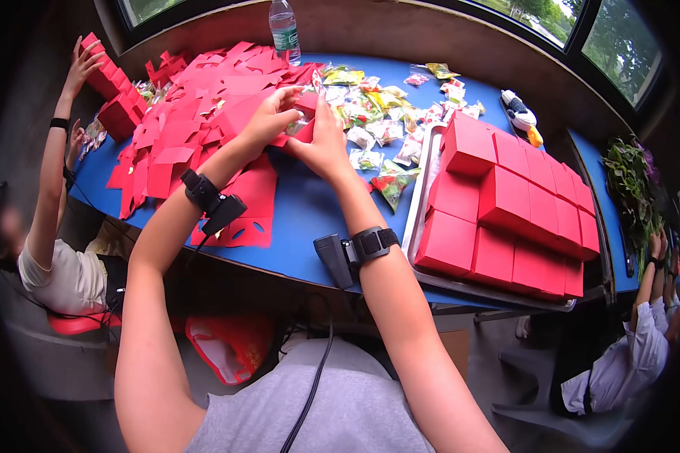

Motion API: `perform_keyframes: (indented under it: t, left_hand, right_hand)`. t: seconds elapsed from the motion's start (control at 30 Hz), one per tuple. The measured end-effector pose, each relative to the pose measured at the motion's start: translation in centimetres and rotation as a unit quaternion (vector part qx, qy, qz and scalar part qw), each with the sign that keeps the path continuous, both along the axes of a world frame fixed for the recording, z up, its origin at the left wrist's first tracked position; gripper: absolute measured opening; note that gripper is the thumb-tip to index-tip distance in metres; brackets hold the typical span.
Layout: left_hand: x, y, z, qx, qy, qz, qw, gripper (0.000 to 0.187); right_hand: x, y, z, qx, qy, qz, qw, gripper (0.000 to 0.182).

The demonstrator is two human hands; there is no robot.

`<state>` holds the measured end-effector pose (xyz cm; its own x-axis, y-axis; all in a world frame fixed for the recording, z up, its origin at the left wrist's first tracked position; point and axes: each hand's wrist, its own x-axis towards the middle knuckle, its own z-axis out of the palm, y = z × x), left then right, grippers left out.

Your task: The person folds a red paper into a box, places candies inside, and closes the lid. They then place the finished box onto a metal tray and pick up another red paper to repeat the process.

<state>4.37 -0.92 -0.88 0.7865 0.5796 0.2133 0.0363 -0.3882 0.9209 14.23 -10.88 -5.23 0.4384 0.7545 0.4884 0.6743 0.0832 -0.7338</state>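
Observation:
My left hand (pixel 270 119) and my right hand (pixel 326 142) are together over the middle of the blue table, around a small red paper box (pixel 304 134). My right hand grips the box along its right side and underneath. My left hand is at its left and upper edge, fingers curled and thumb toward the opening. Something pale and shiny shows inside, partly hidden by my fingers. To the left and behind lies a big heap of flat red box blanks (pixel 175 143). Small wrapped snack packets (pixel 385 132) are scattered just right of my hands.
A metal tray (pixel 413 238) at the right carries stacked red boxes (pixel 449 241). A water bottle (pixel 284 34) stands at the back. At left, another person's hand (pixel 83 68) touches a stack of red boxes (pixel 121 109). Further people and greenery (pixel 631 181) are at the far right.

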Motion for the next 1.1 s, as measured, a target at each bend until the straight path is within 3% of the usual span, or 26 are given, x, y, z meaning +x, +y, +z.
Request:
perform_keyframes:
  t: [0.1, 0.2, 0.23, 0.27, 0.3, 0.37, 0.43, 0.5, 0.53, 0.6, 0.7, 0.77, 0.93, 0.97, 1.03, 1.1]
  left_hand:
    - [0.1, -0.8, 0.3, -0.034, -0.004, 0.019, 0.999, 0.040]
    - [0.3, 0.1, 0.1, -0.109, -0.063, -0.002, 0.992, 0.044]
    - [0.1, 0.2, 0.2, -0.231, -0.098, -0.068, 0.966, 0.047]
    - [-0.2, 0.3, 0.4, -0.347, -0.131, -0.132, 0.919, 0.050]
    - [-0.4, 0.6, 0.7, -0.366, -0.091, -0.160, 0.912, 0.061]
    - [-0.2, -1.3, 1.6, -0.274, -0.102, -0.224, 0.930, 0.065]
    - [0.4, -1.0, 0.9, -0.256, -0.116, -0.285, 0.917, 0.061]
    - [1.6, -0.6, -1.0, -0.239, -0.119, -0.219, 0.938, 0.052]
    - [1.8, -0.7, -1.4, -0.258, -0.120, -0.211, 0.935, 0.040]
    - [1.7, -0.5, -1.7, -0.248, -0.104, -0.194, 0.944, 0.039]
    - [0.5, -0.3, -1.2, -0.215, -0.093, -0.161, 0.959, 0.037]
    - [-0.4, 0.0, -0.4, -0.126, -0.060, -0.175, 0.975, 0.043]
    - [-1.4, 0.5, 0.3, -0.156, -0.020, -0.245, 0.957, 0.065]
    - [-1.3, 0.4, 0.1, -0.158, -0.018, -0.246, 0.956, 0.065]
    - [-0.8, -0.1, -0.3, -0.258, -0.038, -0.233, 0.937, 0.065]
    - [-0.5, -1.1, -0.8, -0.238, -0.045, -0.226, 0.944, 0.059]
  right_hand:
    - [0.3, 0.1, -0.2, -0.015, 0.011, 0.019, 1.000, 0.104]
    - [0.8, 0.4, 0.2, 0.076, 0.102, 0.063, 0.990, 0.107]
    - [0.9, 0.3, 0.3, 0.067, 0.087, 0.028, 0.994, 0.104]
    - [1.3, 0.4, 0.6, 0.085, 0.143, 0.060, 0.984, 0.101]
    - [1.6, 0.4, 0.8, 0.101, 0.197, 0.093, 0.971, 0.098]
    - [1.6, -0.4, 1.7, 0.115, 0.215, 0.030, 0.969, 0.087]
    - [1.8, -0.7, 2.3, 0.115, 0.231, -0.018, 0.966, 0.070]
    - [2.9, -0.4, 1.1, 0.107, 0.310, 0.020, 0.945, 0.060]
    - [3.5, 0.2, 0.2, 0.094, 0.302, 0.033, 0.948, 0.058]
    - [3.8, 0.5, -0.7, 0.075, 0.294, 0.045, 0.952, 0.057]
    - [2.5, -0.4, 0.7, 0.024, 0.211, -0.042, 0.976, 0.060]
    - [1.5, -1.9, 2.5, 0.008, 0.134, -0.099, 0.986, 0.065]
    - [2.0, -1.1, 1.3, 0.071, 0.264, -0.073, 0.959, 0.066]
    - [1.9, -0.9, 1.1, 0.129, 0.279, -0.041, 0.951, 0.065]
    - [1.1, -1.3, 1.6, 0.185, 0.293, -0.011, 0.938, 0.066]
    - [0.3, -1.9, 2.5, 0.220, 0.437, 0.044, 0.871, 0.063]
